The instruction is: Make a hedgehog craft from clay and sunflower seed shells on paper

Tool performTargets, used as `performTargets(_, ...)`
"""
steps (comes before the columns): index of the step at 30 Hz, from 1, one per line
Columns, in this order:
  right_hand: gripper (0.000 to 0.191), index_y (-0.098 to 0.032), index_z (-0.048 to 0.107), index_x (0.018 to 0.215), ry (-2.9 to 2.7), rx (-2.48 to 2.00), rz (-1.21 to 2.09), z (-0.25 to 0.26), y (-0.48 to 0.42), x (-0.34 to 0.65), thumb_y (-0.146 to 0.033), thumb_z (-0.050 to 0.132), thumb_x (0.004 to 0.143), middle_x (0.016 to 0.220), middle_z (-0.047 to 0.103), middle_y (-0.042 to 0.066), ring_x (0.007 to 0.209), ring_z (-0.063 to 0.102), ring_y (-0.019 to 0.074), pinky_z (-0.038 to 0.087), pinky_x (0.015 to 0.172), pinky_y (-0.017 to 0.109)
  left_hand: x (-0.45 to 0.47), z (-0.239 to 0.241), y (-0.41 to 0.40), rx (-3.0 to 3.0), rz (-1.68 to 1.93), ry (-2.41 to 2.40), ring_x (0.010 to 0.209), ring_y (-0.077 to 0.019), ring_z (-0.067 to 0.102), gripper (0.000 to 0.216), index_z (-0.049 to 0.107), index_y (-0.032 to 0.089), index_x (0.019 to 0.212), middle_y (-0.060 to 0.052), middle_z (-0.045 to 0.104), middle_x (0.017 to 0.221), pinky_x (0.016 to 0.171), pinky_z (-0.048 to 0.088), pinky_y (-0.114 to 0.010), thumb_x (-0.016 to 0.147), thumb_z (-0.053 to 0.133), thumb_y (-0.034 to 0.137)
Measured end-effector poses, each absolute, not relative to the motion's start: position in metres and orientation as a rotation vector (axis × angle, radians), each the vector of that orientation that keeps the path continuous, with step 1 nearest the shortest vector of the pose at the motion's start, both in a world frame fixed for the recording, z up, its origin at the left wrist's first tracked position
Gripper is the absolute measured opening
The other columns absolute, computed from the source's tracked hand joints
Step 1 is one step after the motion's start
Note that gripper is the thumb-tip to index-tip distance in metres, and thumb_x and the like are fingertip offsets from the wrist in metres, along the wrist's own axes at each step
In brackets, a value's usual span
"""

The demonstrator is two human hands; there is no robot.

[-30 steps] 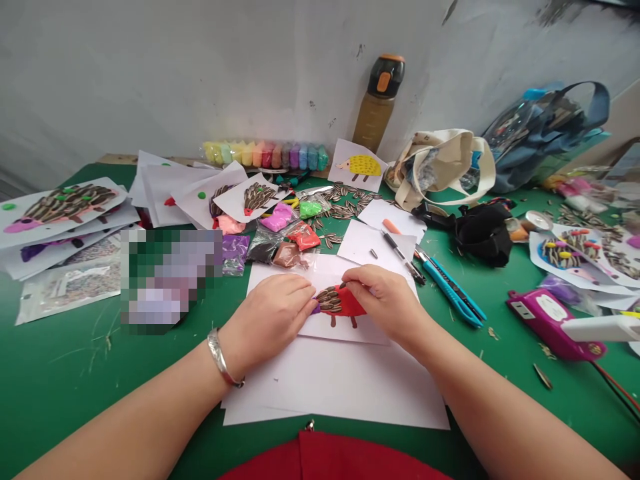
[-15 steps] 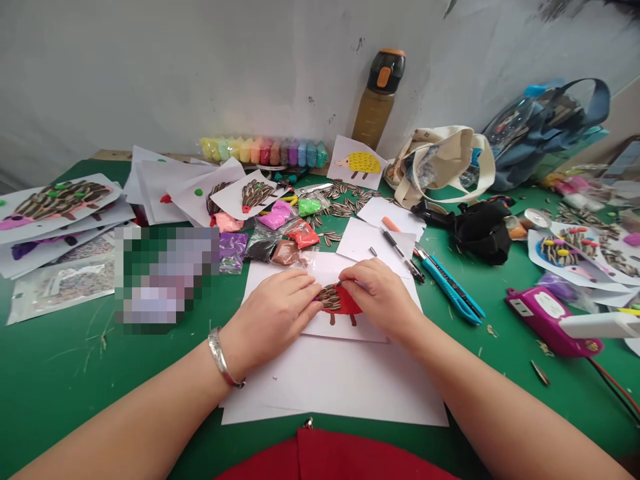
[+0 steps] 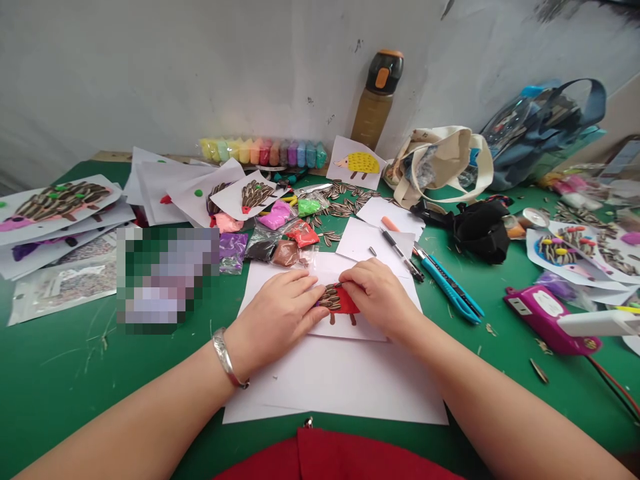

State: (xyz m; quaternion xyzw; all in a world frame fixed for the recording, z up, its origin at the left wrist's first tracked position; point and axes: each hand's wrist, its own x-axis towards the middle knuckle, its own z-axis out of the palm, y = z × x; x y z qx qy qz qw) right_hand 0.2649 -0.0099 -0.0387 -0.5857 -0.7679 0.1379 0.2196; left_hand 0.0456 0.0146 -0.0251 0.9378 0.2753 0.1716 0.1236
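The left hand [image 3: 280,307] has crept rightward, fingers flat, thumb apart, covering more of the seeds [image 3: 331,299] on the red animal picture [image 3: 349,305], seemingly steadying it. That lies on white paper [image 3: 345,380] between the hands. The right hand [image 3: 383,293] bunches its fingers at the red top edge; whether they pinch anything, I can't tell.

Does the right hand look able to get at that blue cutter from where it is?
Probably yes: the blue cutter lies close by on the right, with nothing seen covering or blocking its handle. The right hand would just have to leave the red animal picture.
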Motion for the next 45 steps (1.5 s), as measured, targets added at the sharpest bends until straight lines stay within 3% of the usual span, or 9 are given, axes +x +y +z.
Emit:
performTargets(16, 0.026, -0.019, 0.072, 0.083, -2.164, -1.595, 0.35, -0.039, -0.012, 0.257, -0.013, 0.049, 0.093, 0.081, 0.067, 0.007, 0.084, 0.054, 0.0213, 0.039, 0.078, 0.034, 0.054, -0.021, 0.012, 2.76, 0.36, 0.857, 0.121, -0.0308, 0.052, 0.031, 0.064, 0.017, 0.116, -0.011, 0.067, 0.111, 0.101, 0.044, -0.049, 0.097, 0.053, 0.039)
performTargets(20, 0.021, -0.02, 0.073, 0.09, -2.142, -1.617, 0.392, -0.036, -0.012, 0.261, -0.015, 0.053, 0.091, 0.085, 0.07, 0.006, 0.085, 0.055, 0.0211, 0.038, 0.08, 0.034, 0.054, -0.019, 0.01, 2.751, 0.318, 0.868, 0.123, -0.0319, 0.051, 0.031, 0.063, 0.017, 0.116, -0.011, 0.067, 0.114, 0.101, 0.044, -0.05, 0.097, 0.053, 0.039)
performTargets(25, 0.022, -0.02, 0.073, 0.084, -2.132, -1.688, 0.376, -0.034, -0.012, 0.269, -0.018, 0.053, 0.092, 0.08, 0.069, 0.005, 0.082, 0.056, 0.0199, 0.036, 0.079, 0.034, 0.051, -0.021, 0.009, 2.73, 0.396, 0.859, 0.125, -0.0321, 0.05, 0.04, 0.056, 0.015, 0.129, -0.012, 0.064, 0.125, 0.105, 0.042, -0.051, 0.097, 0.053, 0.04)
performTargets(31, 0.026, -0.02, 0.07, 0.074, -2.177, -1.71, 0.377, -0.034, -0.013, 0.266, -0.017, 0.051, 0.092, 0.075, 0.065, 0.004, 0.078, 0.053, 0.0183, 0.033, 0.076, 0.033, 0.051, -0.021, 0.01, 2.719, 0.327, 0.871, 0.124, -0.0323, 0.051, 0.03, 0.062, 0.016, 0.116, -0.012, 0.066, 0.117, 0.106, 0.042, -0.051, 0.097, 0.053, 0.038)
performTargets(45, 0.023, -0.021, 0.073, 0.079, -2.07, -1.775, 0.302, -0.018, 0.0, 0.277, -0.016, 0.053, 0.09, 0.08, 0.068, 0.005, 0.077, 0.058, 0.0185, 0.037, 0.069, 0.03, 0.045, -0.025, 0.01, 2.768, 0.491, 0.846, 0.122, -0.0323, 0.054, 0.037, 0.058, 0.011, 0.123, -0.015, 0.064, 0.123, 0.104, 0.046, -0.049, 0.096, 0.054, 0.037)
